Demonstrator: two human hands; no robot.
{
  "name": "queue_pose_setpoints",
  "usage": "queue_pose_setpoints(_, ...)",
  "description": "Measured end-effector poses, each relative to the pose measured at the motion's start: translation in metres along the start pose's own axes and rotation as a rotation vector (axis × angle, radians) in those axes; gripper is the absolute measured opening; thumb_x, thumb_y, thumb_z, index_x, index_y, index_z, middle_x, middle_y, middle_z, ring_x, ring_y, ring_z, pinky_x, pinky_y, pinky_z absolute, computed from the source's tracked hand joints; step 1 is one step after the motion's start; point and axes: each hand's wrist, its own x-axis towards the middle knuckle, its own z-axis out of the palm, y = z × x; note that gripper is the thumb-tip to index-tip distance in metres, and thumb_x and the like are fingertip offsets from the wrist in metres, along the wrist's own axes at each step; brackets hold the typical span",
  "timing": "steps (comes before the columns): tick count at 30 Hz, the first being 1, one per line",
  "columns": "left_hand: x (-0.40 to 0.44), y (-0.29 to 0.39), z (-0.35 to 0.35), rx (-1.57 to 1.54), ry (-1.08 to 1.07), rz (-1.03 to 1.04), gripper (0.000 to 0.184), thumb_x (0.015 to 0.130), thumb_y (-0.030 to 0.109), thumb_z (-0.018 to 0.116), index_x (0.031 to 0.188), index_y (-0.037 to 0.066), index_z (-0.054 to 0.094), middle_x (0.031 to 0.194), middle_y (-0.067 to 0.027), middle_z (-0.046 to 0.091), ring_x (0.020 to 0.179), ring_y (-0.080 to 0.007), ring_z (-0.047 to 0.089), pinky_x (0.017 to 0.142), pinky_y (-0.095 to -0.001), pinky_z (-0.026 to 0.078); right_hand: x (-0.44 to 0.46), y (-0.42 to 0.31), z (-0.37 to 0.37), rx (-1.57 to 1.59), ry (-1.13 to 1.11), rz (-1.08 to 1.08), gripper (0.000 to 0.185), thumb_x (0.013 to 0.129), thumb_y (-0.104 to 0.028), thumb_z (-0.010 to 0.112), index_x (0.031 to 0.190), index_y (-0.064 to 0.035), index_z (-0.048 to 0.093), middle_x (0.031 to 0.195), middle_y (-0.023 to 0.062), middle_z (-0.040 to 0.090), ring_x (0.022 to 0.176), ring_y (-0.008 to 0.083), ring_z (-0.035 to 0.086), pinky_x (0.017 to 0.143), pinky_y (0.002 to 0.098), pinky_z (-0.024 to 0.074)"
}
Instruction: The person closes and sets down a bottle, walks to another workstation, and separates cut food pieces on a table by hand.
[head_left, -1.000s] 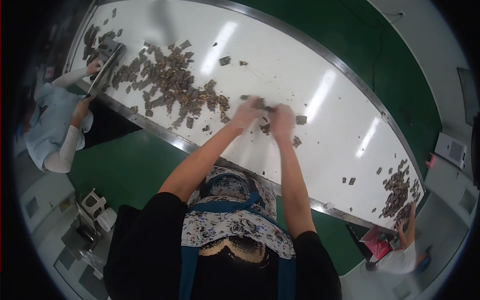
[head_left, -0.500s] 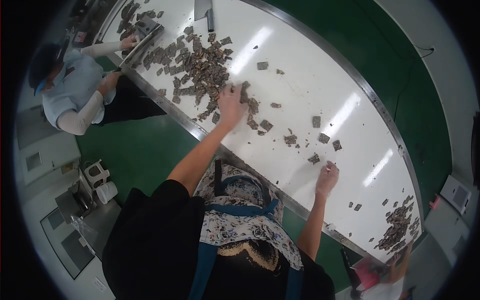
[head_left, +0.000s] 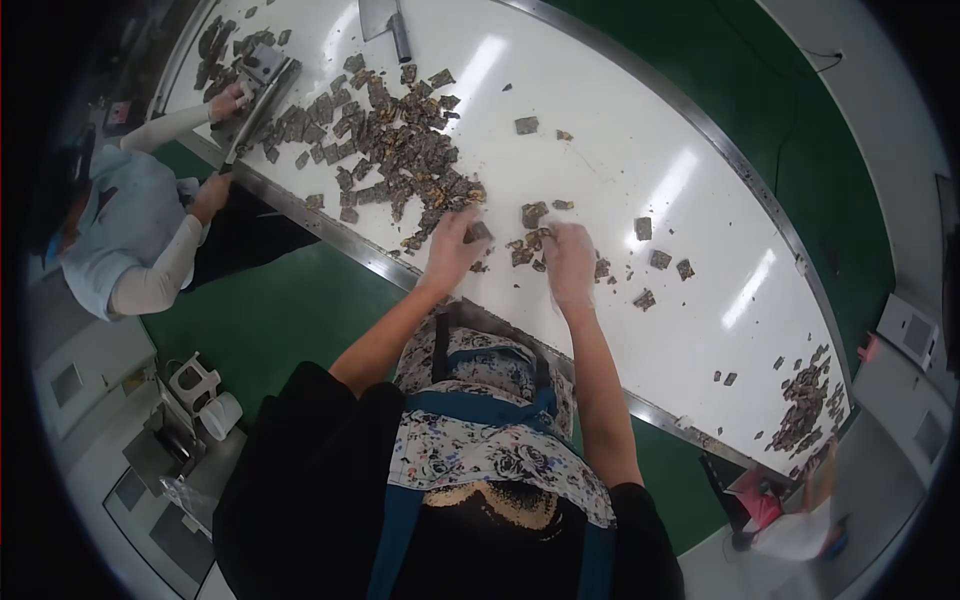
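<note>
Dark, flat brown pieces lie in a large loose pile (head_left: 405,145) on the white table. At the pile's lower right edge, my left hand (head_left: 455,250) is closed on a dark square piece (head_left: 479,232). My right hand (head_left: 571,262) is to the right of it, over a small group of pieces, its fingertips pressed together on a piece (head_left: 545,233). Just beyond the fingertips lies another dark piece (head_left: 534,213). Several single pieces (head_left: 643,229) are scattered to the right of my right hand.
At the left, a co-worker (head_left: 140,230) holds a metal tool (head_left: 262,105) by its handle. A scraper (head_left: 402,38) lies at the table's top. Another person (head_left: 795,525) works by a second pile (head_left: 800,405) at the lower right. A metal rim (head_left: 365,252) edges the table.
My right hand has moved left from the scattered pieces to the small group near my left hand. My left hand has shifted slightly down. The co-worker's tool has moved down and left.
</note>
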Motion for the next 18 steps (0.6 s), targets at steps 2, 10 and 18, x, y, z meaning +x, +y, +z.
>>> queue_pose_setpoints(2, 0.011, -0.019, -0.001, -0.063, -0.050, 0.024, 0.051, 0.078, 0.008, 0.077, 0.126, 0.006, 0.060, 0.103, -0.0114, 0.059, 0.088, -0.0234, 0.062, 0.077, -0.0338, 0.053, 0.014, -0.022, 0.006, -0.046, 0.056, -0.011, 0.033, 0.085, -0.015, 0.068, 0.117, -0.0063, 0.061, 0.106, 0.0155, 0.061, 0.102, 0.0343, 0.059, 0.088, 0.0434, 0.0480)
queue_pose_setpoints(10, 0.034, -0.012, -0.028, -1.290, -0.441, -0.587, 0.051, 0.090, 0.006, 0.048, 0.140, -0.001, 0.046, 0.126, -0.0129, 0.063, 0.110, -0.0216, 0.063, 0.102, -0.0385, 0.047, 0.031, -0.006, 0.043, -0.137, 0.022, 0.031, 0.033, 0.080, -0.016, 0.073, 0.110, -0.0071, 0.061, 0.102, 0.0151, 0.061, 0.098, 0.0320, 0.059, 0.082, 0.0430, 0.0491)
queue_pose_setpoints(18, 0.031, -0.009, -0.032, -1.238, -0.535, -0.525, 0.061, 0.085, 0.000, 0.053, 0.145, -0.002, 0.039, 0.136, -0.0160, 0.056, 0.123, -0.0260, 0.056, 0.109, -0.0429, 0.042, 0.017, -0.032, 0.032, -0.181, 0.050, -0.061, 0.043, 0.078, -0.018, 0.074, 0.116, -0.0061, 0.060, 0.103, 0.0138, 0.058, 0.098, 0.0315, 0.056, 0.088, 0.0444, 0.0459)
